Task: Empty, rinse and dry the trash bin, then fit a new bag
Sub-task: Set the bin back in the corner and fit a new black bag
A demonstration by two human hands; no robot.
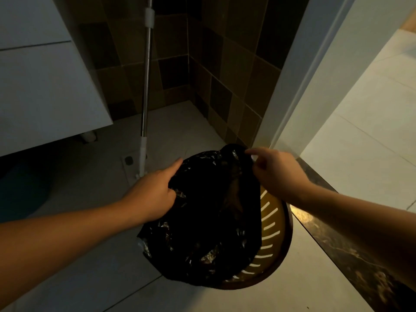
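A black plastic bag [202, 221] lies over the mouth of a round brown trash bin [275, 239] with slotted walls, standing on the pale tiled floor. The bag covers the bin's left and middle; the bin's slotted right wall and rim stay bare. My left hand [153, 194] grips the bag's left edge, thumb and fingers pinching a fold. My right hand [276, 172] pinches the bag's far upper edge between thumb and fingers. What is inside the bin is hidden by the bag.
A mop handle [146, 86] stands upright against the dark tiled wall behind the bin. A white cabinet [45, 86] hangs at the left, with a blue basin [22, 192] below it. A dark marble threshold [351, 251] and door frame [299, 75] run along the right.
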